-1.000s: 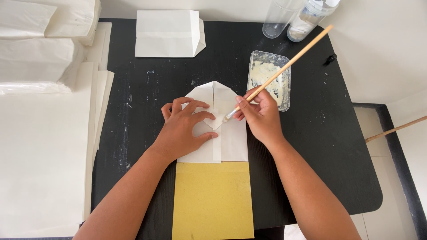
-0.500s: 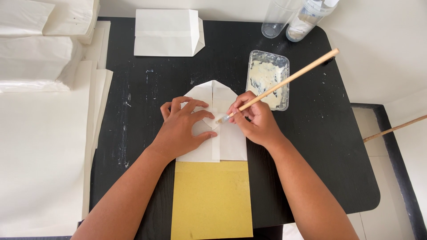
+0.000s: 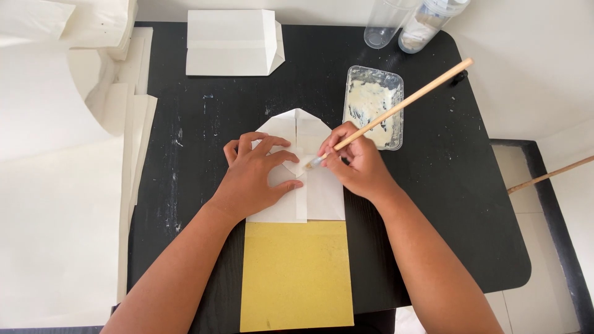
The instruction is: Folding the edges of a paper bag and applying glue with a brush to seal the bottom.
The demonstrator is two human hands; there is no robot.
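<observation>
Wooden brush (image 3: 396,106) — one; hands — two

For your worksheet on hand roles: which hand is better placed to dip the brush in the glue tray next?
Right. The right hand already holds the brush, and the glue tray lies just beyond it. The left hand lies flat on the folded paper.

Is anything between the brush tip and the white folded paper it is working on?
Nothing visible. The right hand holds the brush, its tip directly on the folded white paper. The left hand presses the paper beside the tip, not under it.
</observation>
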